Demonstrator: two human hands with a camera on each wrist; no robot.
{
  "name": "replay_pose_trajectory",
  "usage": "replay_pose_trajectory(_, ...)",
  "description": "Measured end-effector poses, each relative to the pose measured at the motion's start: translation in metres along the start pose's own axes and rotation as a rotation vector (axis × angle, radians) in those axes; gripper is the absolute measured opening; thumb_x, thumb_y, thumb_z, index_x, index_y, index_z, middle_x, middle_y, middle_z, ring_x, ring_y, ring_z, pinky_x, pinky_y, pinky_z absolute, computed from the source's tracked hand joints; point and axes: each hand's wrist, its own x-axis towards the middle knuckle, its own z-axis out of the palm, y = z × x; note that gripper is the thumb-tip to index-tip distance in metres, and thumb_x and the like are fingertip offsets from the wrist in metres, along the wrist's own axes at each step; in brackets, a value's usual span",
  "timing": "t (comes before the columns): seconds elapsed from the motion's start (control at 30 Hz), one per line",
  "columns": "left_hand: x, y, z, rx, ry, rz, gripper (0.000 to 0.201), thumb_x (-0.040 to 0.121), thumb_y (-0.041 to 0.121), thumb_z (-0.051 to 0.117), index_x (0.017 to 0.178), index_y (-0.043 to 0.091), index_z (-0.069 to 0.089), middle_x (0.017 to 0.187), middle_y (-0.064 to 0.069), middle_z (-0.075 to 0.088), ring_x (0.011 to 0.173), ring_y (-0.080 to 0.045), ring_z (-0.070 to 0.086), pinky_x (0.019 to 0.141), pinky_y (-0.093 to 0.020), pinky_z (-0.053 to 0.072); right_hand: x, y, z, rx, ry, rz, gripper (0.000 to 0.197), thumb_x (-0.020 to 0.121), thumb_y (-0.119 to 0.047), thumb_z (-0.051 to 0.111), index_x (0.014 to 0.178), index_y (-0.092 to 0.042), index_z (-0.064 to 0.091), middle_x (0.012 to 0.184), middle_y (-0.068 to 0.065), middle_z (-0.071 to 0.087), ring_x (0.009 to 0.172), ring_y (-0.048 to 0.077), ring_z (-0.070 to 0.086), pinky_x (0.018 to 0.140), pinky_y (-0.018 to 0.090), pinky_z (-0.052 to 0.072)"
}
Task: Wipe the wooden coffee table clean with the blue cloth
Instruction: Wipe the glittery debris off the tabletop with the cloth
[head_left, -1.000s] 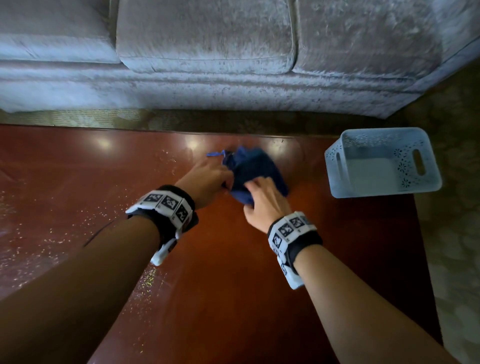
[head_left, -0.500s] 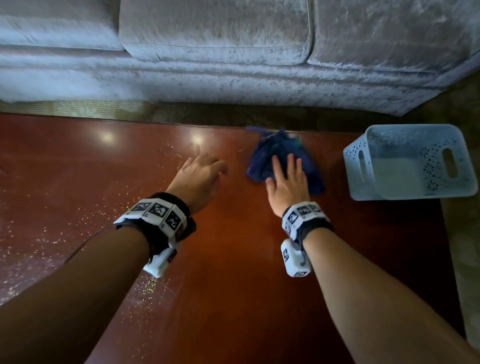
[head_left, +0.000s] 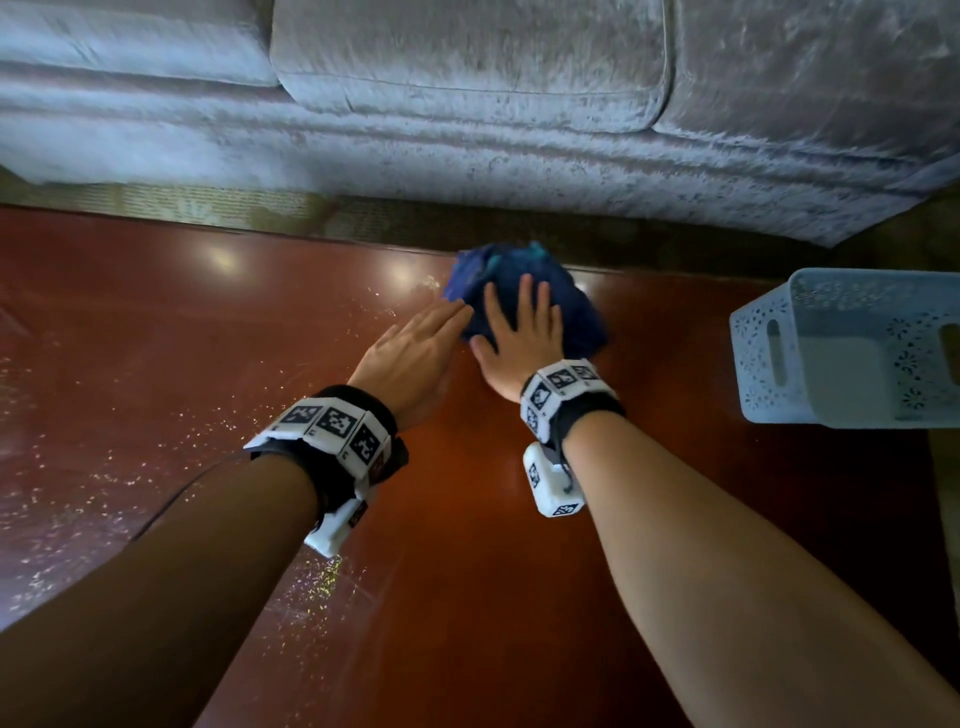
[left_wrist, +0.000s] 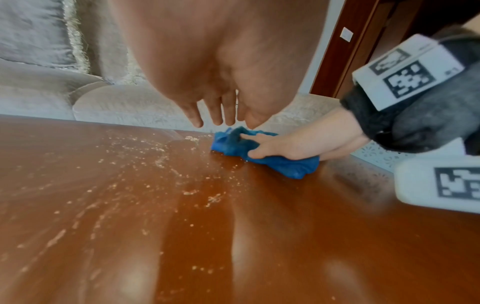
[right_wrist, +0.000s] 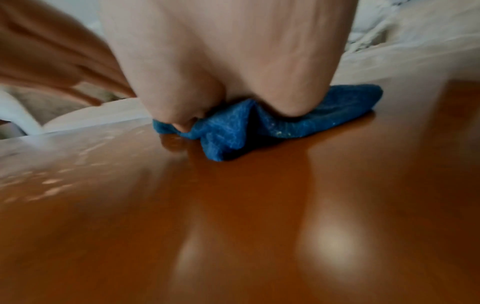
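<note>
**Right hand flat on cloth at far table edge**

The right hand (head_left: 519, 332) lies spread, palm down, pressing the bunched blue cloth (head_left: 576, 312). The left hand (head_left: 415, 353) is flat with fingers together, just beside the cloth's left edge; contact cannot be confirmed.

Sofa (head_left: 467, 104): beyond the table, well clear.

Wooden coffee table (head_left: 467, 597): glossy and probably slick; the cloth should slide readily.

Basket (head_left: 852, 353): pale perforated plastic, at the table's right end, apart from the cloth.

Cloth: near the far edge, crumpled, soft and light. Judged best controlled by palm pressure across its middle, since pinched corners would let it bunch.

Crumbs (left_wrist: 161, 160): scattered left of the cloth, not yet wiped.
</note>
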Motion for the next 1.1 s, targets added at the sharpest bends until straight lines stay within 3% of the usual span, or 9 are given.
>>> replay_pose_trajectory(0.17,-0.003,-0.032,0.007,0.109,-0.093,-0.060,0.070,0.091,0.005,0.040,0.149,0.008,0.000,0.159,-0.008,0.002,0.146,-0.018,-0.001,0.120,-0.031,0.006,0.002,-0.047,0.010,-0.131,-0.053,-0.331,0.069,0.098,-0.041,0.036,0.152,-0.020,-0.001,0.158,0.011,-0.014,0.145,0.028,-0.013,0.117,0.043,-0.004)
replay_pose_trajectory(0.27,-0.005,-0.036,0.014,0.149,-0.151,-0.086,0.071,0.094,0.009,0.038,0.148,0.008,-0.007,0.159,-0.008,-0.004,0.146,-0.020,-0.006,0.120,-0.031,0.003,-0.001,-0.038,0.011,-0.116,-0.046,-0.380,0.074,0.097,-0.045,0.039,0.151,-0.018,-0.003,0.159,0.008,-0.012,0.146,0.022,-0.012,0.119,0.039,-0.002)
replay_pose_trajectory(0.37,0.004,-0.023,0.021,0.203,-0.151,-0.050,0.066,0.096,0.008,0.032,0.148,0.009,-0.008,0.158,-0.009,-0.007,0.146,-0.022,-0.006,0.120,-0.032,0.002,-0.005,-0.021,0.010,-0.144,-0.023,-0.327,0.073,0.098,-0.050,0.034,0.151,-0.019,-0.005,0.158,0.009,-0.015,0.146,0.022,-0.014,0.118,0.036,-0.005)
replay_pose_trajectory(0.5,0.028,0.004,0.027,0.226,-0.183,0.037,0.061,0.098,0.010,0.028,0.149,0.009,-0.005,0.159,-0.009,-0.003,0.146,-0.021,-0.002,0.119,-0.033,0.002,-0.011,0.012,0.006,-0.093,0.012,-0.130,0.067,0.098,-0.053,0.026,0.151,-0.027,-0.005,0.157,0.012,-0.018,0.145,0.026,-0.015,0.118,0.039,-0.005)
replay_pose_trajectory(0.6,0.041,0.015,0.027,0.290,-0.244,0.076,0.061,0.097,0.013,0.030,0.149,0.012,-0.001,0.159,-0.006,-0.003,0.146,-0.018,-0.003,0.120,-0.036,0.004,-0.017,0.025,0.005,-0.116,0.047,-0.023,0.073,0.096,-0.057,0.023,0.151,-0.020,-0.008,0.157,0.017,-0.015,0.145,0.029,-0.013,0.119,0.042,-0.002)
replay_pose_trajectory(0.7,0.040,0.009,0.022,0.287,-0.205,0.073,0.058,0.097,0.015,0.033,0.150,0.015,0.009,0.159,-0.001,0.004,0.146,-0.015,0.003,0.120,-0.036,0.007,-0.013,0.018,0.007,-0.103,0.032,-0.005,0.078,0.097,-0.052,0.027,0.149,-0.009,-0.011,0.157,0.017,-0.015,0.145,0.029,-0.014,0.119,0.041,-0.005)
replay_pose_trajectory(0.87,0.020,-0.024,0.008,0.282,-0.078,0.029,0.050,0.095,0.019,0.043,0.144,0.015,0.032,0.155,-0.001,0.024,0.142,-0.017,0.022,0.117,-0.036,0.022,-0.001,-0.021,0.009,-0.078,-0.024,-0.111,0.077,0.097,-0.050,0.030,0.149,-0.011,-0.012,0.156,0.016,-0.019,0.144,0.029,-0.018,0.117,0.042,-0.008)
replay_pose_trajectory(0.97,0.004,-0.048,-0.004,0.277,-0.045,-0.012,0.032,0.091,0.020,0.051,0.122,0.013,0.056,0.131,-0.003,0.051,0.121,-0.020,0.047,0.100,-0.035,0.043,-0.006,-0.052,0.018,-0.080,-0.050,-0.197,0.076,0.097,-0.048,0.032,0.150,-0.013,-0.011,0.156,0.017,-0.019,0.144,0.029,-0.017,0.116,0.041,-0.010)
replay_pose_trajectory(1.1,-0.032,-0.067,-0.016,0.353,-0.109,-0.007,0.014,0.092,0.020,0.049,0.098,0.011,0.057,0.100,-0.006,0.059,0.094,-0.025,0.055,0.080,-0.034,0.045,-0.043,-0.085,0.050,-0.062,-0.022,-0.364,0.075,0.096,-0.046,0.039,0.152,-0.013,0.001,0.158,0.018,-0.007,0.146,0.030,-0.009,0.119,0.044,-0.004)
